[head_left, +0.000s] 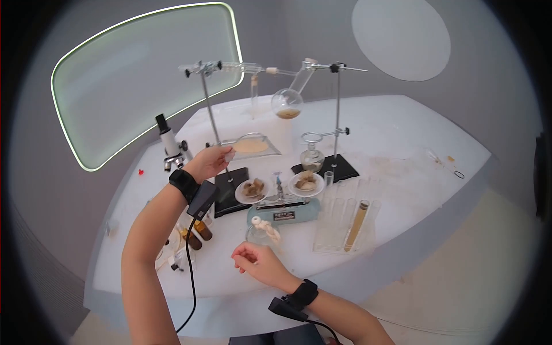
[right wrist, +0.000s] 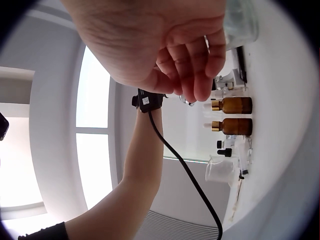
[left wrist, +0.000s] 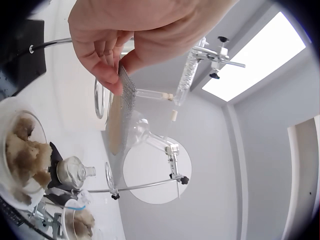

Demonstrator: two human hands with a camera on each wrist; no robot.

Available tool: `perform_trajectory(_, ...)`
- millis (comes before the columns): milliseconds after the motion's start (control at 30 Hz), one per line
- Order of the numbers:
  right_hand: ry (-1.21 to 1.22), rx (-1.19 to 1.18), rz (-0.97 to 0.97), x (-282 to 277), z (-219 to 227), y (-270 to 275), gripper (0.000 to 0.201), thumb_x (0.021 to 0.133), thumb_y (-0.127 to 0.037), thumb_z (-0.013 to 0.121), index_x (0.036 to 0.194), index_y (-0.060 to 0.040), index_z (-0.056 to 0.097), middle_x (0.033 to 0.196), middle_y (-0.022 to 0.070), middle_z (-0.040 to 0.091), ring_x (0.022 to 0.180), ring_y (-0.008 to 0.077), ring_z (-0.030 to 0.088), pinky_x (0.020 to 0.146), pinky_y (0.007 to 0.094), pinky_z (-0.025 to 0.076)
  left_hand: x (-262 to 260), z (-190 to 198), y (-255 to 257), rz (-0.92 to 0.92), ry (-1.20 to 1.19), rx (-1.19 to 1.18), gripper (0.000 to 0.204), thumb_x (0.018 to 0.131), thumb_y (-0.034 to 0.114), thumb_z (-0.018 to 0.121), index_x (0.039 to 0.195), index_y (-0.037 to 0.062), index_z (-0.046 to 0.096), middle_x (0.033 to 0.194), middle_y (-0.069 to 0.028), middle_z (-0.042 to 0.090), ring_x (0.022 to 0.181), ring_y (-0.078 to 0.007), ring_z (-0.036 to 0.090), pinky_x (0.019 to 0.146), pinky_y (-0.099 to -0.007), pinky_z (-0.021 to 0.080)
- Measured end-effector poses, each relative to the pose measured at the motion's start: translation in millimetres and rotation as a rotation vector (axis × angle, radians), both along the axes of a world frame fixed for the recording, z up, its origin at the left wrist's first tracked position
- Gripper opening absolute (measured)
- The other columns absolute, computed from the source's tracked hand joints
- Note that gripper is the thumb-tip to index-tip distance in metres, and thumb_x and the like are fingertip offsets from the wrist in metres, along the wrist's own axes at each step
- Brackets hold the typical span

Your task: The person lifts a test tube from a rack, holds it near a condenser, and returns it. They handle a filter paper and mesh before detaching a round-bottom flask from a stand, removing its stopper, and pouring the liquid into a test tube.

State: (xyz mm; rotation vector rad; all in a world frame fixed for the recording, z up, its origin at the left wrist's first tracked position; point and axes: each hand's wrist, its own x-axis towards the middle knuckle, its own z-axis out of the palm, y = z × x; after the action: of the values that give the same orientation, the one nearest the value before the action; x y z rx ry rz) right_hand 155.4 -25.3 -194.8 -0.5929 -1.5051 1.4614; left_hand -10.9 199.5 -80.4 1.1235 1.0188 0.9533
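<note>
My left hand pinches the near corner of a square wire gauze with a pale round centre, between thumb and fingertips. In the head view the gauze lies roughly level by the left stand; in the left wrist view it is seen nearly edge-on, close to an iron ring. My right hand hovers low over the front of the table, its fingers loosely curled and holding nothing. Just beyond it is a glass jar with a knotted white cord at its top.
Two clamp stands hold a condenser and a round flask with brown liquid. A balance carries two dishes of brownish lumps. Right of it stands a test tube rack; on the left are a microscope and amber dropper bottles.
</note>
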Motion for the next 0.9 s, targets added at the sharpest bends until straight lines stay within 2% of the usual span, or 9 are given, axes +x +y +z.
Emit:
perform_trajectory(167, 0.014, 0.0, -0.01, -0.9, 0.7, 0.1, 0.01, 0.084, -0.008, 0.053, 0.085, 0.0018, 0.054, 0.071, 0.0039, 0.058, 0.061, 0.0082, 0.055, 0.056, 0.0199, 0.045, -35.6, 56.2, -98.1, -0.025, -0.063, 0.038, 0.011, 0.085, 0.015, 0.055, 0.093, 0.0072, 0.058, 0.082, 0.0026, 0.061, 0.072, -0.006, 0.058, 0.067, -0.018, 0.044)
perform_trajectory(300, 0.02, -0.028, 0.013, 0.7, -0.6, 1.6, 0.01, 0.083, -0.007, 0.053, 0.086, 0.0025, 0.054, 0.072, 0.0051, 0.058, 0.062, 0.0089, 0.056, 0.058, 0.0197, 0.045, -80.1, 88.1, -186.3, 0.243, -0.09, 0.2, 0.015, 0.085, 0.011, 0.054, 0.098, 0.0025, 0.056, 0.088, -0.0011, 0.06, 0.071, -0.0064, 0.057, 0.068, -0.0179, 0.048)
perform_trajectory(367, 0.0, -0.021, -0.004, 2.1, 1.9, 1.1, 0.009, 0.083, -0.006, 0.053, 0.086, 0.0025, 0.054, 0.073, 0.006, 0.058, 0.063, 0.0094, 0.056, 0.058, 0.0198, 0.045, -128.6, 88.2, -209.0, 0.229, -0.081, 0.28, 0.019, 0.087, 0.013, 0.052, 0.102, 0.0026, 0.055, 0.09, -0.0015, 0.061, 0.076, -0.0067, 0.057, 0.073, -0.0205, 0.047)
perform_trajectory(433, 0.007, -0.028, 0.006, 2.6, 1.9, 1.6, 0.009, 0.083, -0.007, 0.052, 0.086, 0.0021, 0.054, 0.073, 0.0058, 0.058, 0.063, 0.0096, 0.056, 0.059, 0.0198, 0.045, -154.9, 88.6, -243.8, 0.375, -0.028, 0.343, 0.023, 0.088, 0.017, 0.05, 0.106, 0.0028, 0.055, 0.093, -0.0016, 0.061, 0.08, -0.007, 0.058, 0.077, -0.0221, 0.046)
perform_trajectory(500, -0.022, -0.028, -0.007, 4.2, 3.0, 1.0, 0.01, 0.083, -0.007, 0.052, 0.087, 0.0019, 0.054, 0.073, 0.0058, 0.058, 0.063, 0.01, 0.056, 0.06, 0.0201, 0.044, -193.9, 75.3, -265.6, 0.454, -0.012, 0.37, 0.026, 0.089, 0.019, 0.048, 0.108, 0.0026, 0.054, 0.095, -0.0019, 0.061, 0.083, -0.0076, 0.058, 0.077, -0.022, 0.046)
perform_trajectory(600, -0.05, -0.042, -0.005, 5.0, 6.5, 0.5, 0.009, 0.083, -0.007, 0.051, 0.087, 0.0014, 0.053, 0.073, 0.0061, 0.058, 0.064, 0.0103, 0.055, 0.061, 0.0206, 0.045, -235.5, 50.7, -299.1, 0.735, 0.019, 0.396, 0.026, 0.09, 0.02, 0.046, 0.107, 0.0026, 0.055, 0.088, 0.0, 0.061, 0.077, -0.0066, 0.056, 0.07, -0.0196, 0.045)
perform_trajectory(667, -0.035, -0.061, -0.006, 4.3, 6.8, 0.7, 0.009, 0.084, -0.007, 0.051, 0.087, 0.001, 0.054, 0.074, 0.0062, 0.058, 0.064, 0.0103, 0.055, 0.061, 0.0209, 0.045, -287.7, 17.4, -310.5, 0.905, 0.032, 0.295, 0.026, 0.091, 0.019, 0.044, 0.107, 0.0026, 0.055, 0.078, 0.0022, 0.058, 0.065, -0.0052, 0.051, 0.058, -0.0175, 0.042)
perform_trajectory(767, -0.071, -0.053, -0.014, 4.6, 10.0, -0.8, 0.009, 0.084, -0.007, 0.051, 0.087, 0.0013, 0.053, 0.074, 0.0062, 0.058, 0.065, 0.0104, 0.055, 0.061, 0.0211, 0.045, -368.0, -43.0, -324.5, 1.014, 0.115, 0.115, 0.023, 0.09, 0.017, 0.044, 0.104, 0.0032, 0.056, 0.07, 0.0039, 0.054, 0.055, -0.0045, 0.044, 0.049, -0.0174, 0.036)
perform_trajectory(900, -0.073, -0.055, -0.028, 3.9, 8.0, 1.6, 0.009, 0.085, -0.007, 0.051, 0.087, 0.0014, 0.053, 0.075, 0.0061, 0.057, 0.065, 0.0105, 0.055, 0.061, 0.0213, 0.046, -426.5, -97.2, -345.2, 0.935, 0.094, -0.047, 0.021, 0.089, 0.015, 0.044, 0.1, 0.0034, 0.057, 0.067, 0.004, 0.052, 0.051, -0.0044, 0.043, 0.045, -0.0183, 0.033)
